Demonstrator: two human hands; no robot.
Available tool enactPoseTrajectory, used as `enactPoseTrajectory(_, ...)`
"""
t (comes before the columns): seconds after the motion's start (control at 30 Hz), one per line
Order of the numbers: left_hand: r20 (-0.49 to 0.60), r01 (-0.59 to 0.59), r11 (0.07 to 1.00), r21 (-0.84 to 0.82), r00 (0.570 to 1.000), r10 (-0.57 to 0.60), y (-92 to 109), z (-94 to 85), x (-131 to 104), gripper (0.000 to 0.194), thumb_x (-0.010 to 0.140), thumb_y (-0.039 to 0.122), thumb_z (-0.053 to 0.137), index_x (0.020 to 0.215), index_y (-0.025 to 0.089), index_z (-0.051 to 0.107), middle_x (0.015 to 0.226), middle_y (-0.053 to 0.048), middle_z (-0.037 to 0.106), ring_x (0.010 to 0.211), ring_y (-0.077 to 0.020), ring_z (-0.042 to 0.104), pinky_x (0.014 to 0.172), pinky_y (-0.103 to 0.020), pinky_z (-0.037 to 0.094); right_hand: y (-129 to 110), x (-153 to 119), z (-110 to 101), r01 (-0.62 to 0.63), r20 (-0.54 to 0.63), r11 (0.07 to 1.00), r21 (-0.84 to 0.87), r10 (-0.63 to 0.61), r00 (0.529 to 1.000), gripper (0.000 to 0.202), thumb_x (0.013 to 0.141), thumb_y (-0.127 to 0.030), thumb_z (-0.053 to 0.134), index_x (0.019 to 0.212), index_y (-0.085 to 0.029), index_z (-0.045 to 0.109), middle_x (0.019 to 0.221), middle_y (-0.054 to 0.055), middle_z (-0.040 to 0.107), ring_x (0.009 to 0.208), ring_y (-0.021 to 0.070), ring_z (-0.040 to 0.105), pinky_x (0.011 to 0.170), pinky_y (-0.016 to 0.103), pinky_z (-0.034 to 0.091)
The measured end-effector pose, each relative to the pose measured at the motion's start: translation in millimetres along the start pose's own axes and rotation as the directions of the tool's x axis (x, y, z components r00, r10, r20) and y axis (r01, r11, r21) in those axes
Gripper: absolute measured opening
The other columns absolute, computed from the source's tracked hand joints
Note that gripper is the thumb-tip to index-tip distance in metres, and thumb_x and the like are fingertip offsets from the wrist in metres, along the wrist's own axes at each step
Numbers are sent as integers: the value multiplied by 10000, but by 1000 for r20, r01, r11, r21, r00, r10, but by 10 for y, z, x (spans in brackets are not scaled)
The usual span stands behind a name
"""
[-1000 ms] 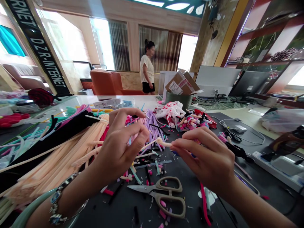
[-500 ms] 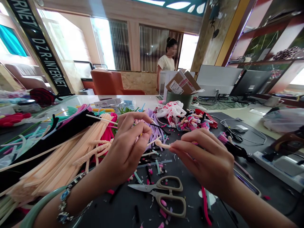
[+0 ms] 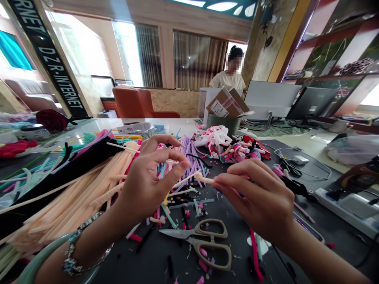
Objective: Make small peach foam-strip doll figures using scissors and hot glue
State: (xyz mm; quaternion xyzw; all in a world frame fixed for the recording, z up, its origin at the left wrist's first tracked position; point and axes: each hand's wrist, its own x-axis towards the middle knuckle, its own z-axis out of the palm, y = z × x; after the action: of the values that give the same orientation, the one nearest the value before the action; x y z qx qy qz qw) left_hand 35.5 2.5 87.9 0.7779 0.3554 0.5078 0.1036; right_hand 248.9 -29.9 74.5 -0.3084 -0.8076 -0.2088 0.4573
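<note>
My right hand (image 3: 254, 193) pinches a short peach pipe cleaner piece (image 3: 205, 180) between thumb and fingertips. Its far end is coiled into a small knob, and a thin pale strand slants from there down to the left. My left hand (image 3: 154, 173) hovers left of the knob, fingers curved and apart, with nothing visible held in it; its thumb tip is close above the strand. Below both hands, scissors (image 3: 204, 238) with beige handles lie on the dark tabletop, blades pointing left. Colourful pipe cleaner scraps (image 3: 197, 207) are scattered around them.
A thick bundle of peach pipe cleaners (image 3: 71, 197) lies at left, with purple ones (image 3: 192, 152) behind my hands. Farther back are a white plastic bag (image 3: 213, 138) and a multicoloured pile (image 3: 239, 150). A power strip (image 3: 346, 209) sits at right. One person (image 3: 229, 81) stands beyond the monitors.
My left hand has drawn back left, away from the coiled knob, its fingers spreading. My right hand keeps its pinch nearly in place. The person behind has moved right.
</note>
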Motion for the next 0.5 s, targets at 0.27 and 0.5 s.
enactPoseTrajectory(0.27,218,99,990,-101,973,-75,87,-75,36,171,842,230,487,720,203,603,1143,-27,505,1188,-231,424,1043,-435,307,-17,2,-28,6,-19,1000,-3,-6,1000,113,752,-79,697,838,-147,669,773,26,593,705,133,516,628,291,436)
enactPoseTrajectory(0.5,178,94,986,-136,982,-69,48,-48,29,68,793,200,555,741,214,597,1151,-19,490,1209,-240,408,1046,-457,296,-26,28,-36,5,-24,999,-41,-6,1000,90,757,-95,700,822,-152,676,761,21,598,691,129,521,621,290,434)
